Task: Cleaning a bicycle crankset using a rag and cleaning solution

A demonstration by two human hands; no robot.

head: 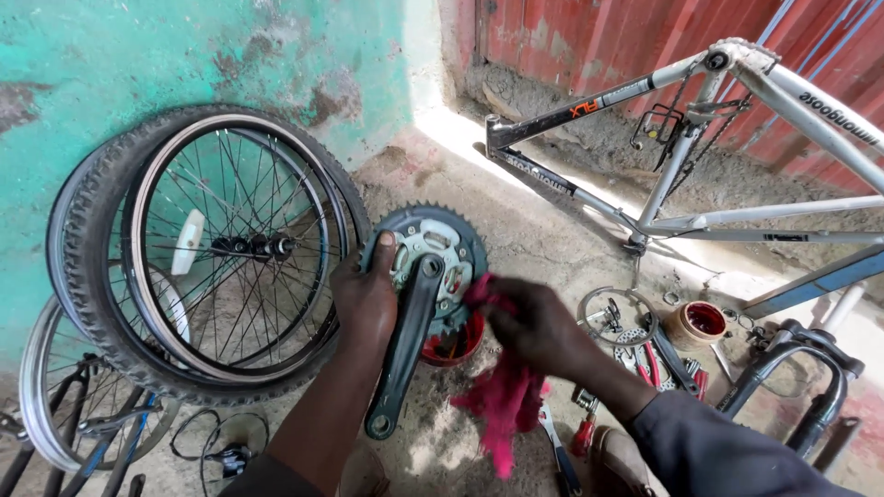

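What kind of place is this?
Probably an informal bicycle repair spot on bare ground: wheels lean on a wall, a stripped frame lies nearby, tools are scattered.

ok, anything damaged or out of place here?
Nothing on the crankset looks broken; the left hand holds it while the right hand presses a pink rag to it. Oddities: the bike frame lies stripped on the ground, and small parts and tools are scattered loose on the dirt.
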